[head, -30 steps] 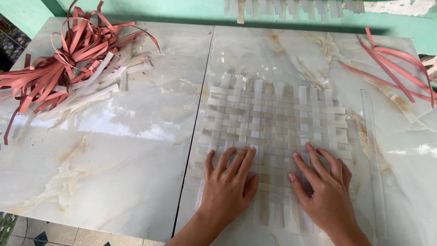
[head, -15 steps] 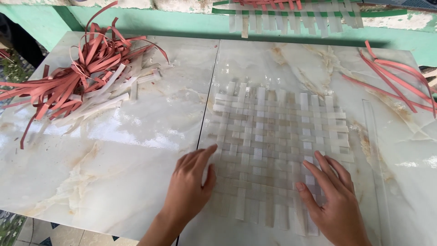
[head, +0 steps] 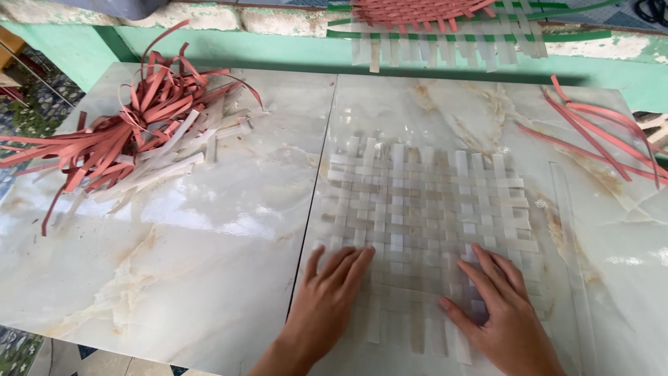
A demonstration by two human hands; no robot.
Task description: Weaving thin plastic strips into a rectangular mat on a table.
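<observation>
Nearest, the left hand (head: 327, 306) and right hand (head: 497, 310) lie flat, fingers spread, each grip open and pressing the near edge of a woven mat of translucent strips (head: 424, 216) on the marble counter (head: 160, 278). Farther left lies a heap of red and pale strips (head: 132, 139); far right, loose red strips (head: 598, 132)
</observation>
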